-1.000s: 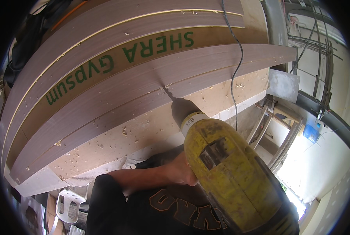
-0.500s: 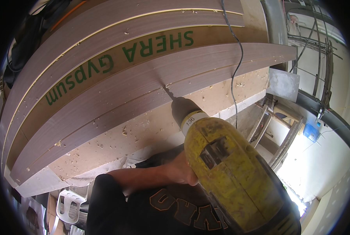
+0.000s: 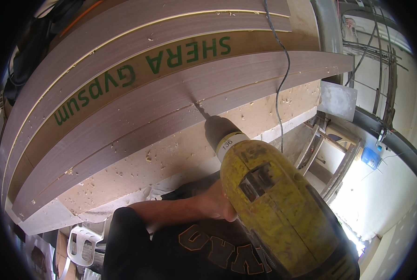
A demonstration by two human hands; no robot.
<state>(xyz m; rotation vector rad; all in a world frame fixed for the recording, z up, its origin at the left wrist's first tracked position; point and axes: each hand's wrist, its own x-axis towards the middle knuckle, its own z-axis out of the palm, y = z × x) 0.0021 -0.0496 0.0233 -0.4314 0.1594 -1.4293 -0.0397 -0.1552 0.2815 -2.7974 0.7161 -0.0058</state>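
Clearly between plank [image 3: 168,97] edges, drill-bit tip [image 3: 198,106]

Head view, one: wide fisheye, left of a head-worn pair, set upright, facing steeply down past the wearer's dark shirt [image 3: 171,261] at lower centre; yellow drill [image 3: 283,210] close to the lens, lower right; planks [image 3: 171,98] farther off, bowed across upper left.

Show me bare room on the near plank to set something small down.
Barest: the near plank, left of the drill bit, between its groove and the green-lettered strip; only scattered crumbs. Crowded: around the bit, where the black cable passes over at right, and the shaving-strewn board below the plank.
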